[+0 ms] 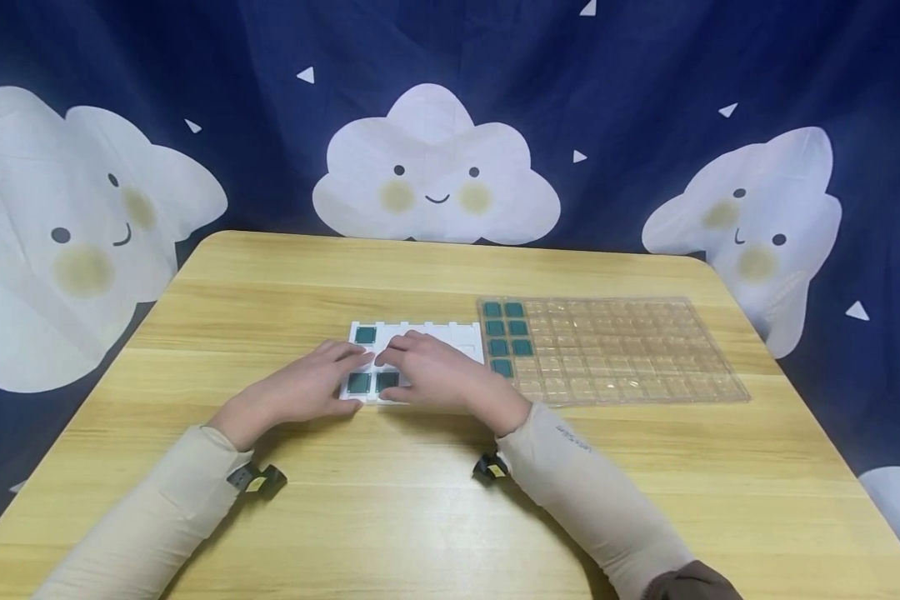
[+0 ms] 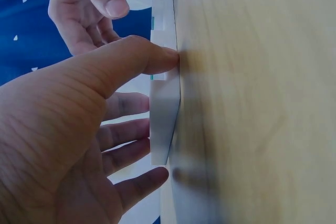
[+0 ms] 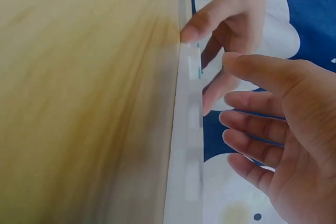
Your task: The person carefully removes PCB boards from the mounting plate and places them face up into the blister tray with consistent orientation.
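A white tray (image 1: 420, 335) with square recesses lies on the table, seen edge-on in both wrist views. Dark green square chips (image 1: 359, 382) sit in recesses at its left end; the hands hide part of it. My left hand (image 1: 318, 379) holds the tray's left end. In the left wrist view its thumb (image 2: 163, 59) is against the front edge, and the fingers reach over the top. Above the tray hovers my right hand (image 1: 438, 375), its fingers loosely bent and parted from the thumb. Nothing shows between them in the right wrist view.
To the right of the white tray lies a clear plastic tray (image 1: 607, 350) with many pockets. Several green chips (image 1: 498, 347) fill pockets at its left end. The wooden table (image 1: 390, 517) reaches back to a dark blue curtain (image 1: 607, 75) with cloud prints.
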